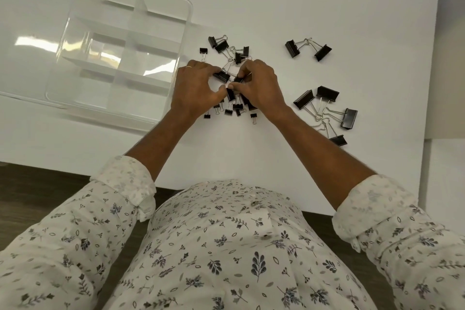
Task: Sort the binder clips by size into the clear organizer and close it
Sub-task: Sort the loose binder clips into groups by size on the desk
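White table (276,12) carries everything. Clear organizer (120,50) sits at far left, open, its lid (27,40) folded out flat to the left; compartments look empty. Binder clips are all loose on the table, right of the organizer.

Large clips: a pair (308,49) far right, handles interlocked; a cluster of four (327,111) near right, handles tangled.

Left hand (193,88) and right hand (259,85) meet over the middle pile (234,78) of medium and small clips. Left thumb and forefinger pinch narrow, touching the right fingertips at a medium clip (230,94) standing on end between them. Right fingers curl over clips beneath; can't tell what they actually hold.

Small clips (229,111) are scattered along the near edge of the pile, one (203,51) alone far left of it.
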A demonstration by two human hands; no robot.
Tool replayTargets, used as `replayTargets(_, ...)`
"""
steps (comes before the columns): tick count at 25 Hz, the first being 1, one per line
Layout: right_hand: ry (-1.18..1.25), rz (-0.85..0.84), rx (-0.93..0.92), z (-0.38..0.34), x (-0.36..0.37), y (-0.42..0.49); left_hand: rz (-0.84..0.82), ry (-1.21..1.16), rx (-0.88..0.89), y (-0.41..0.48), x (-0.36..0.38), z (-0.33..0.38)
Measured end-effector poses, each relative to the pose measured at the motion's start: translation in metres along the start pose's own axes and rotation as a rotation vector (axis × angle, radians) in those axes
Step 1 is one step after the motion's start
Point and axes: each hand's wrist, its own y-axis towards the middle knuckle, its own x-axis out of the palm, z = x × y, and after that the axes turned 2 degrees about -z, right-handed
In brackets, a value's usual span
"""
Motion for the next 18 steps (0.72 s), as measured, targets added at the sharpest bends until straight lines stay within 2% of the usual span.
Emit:
replayTargets(8,-0.078,-0.140,-0.028,0.004,-0.015,0.000,0.029,-0.057,-0.062,-0.002,-0.002,0.002)
replayTargets(15,-0.119,-0.083,-0.078,0.012,-0.017,-0.018,0.054,-0.039,-0.134,-0.002,-0.001,0.013)
replayTargets(18,-0.114,-0.064,-0.078,0.018,-0.029,-0.022,0.053,-0.019,-0.113,0.001,0.003,0.011)
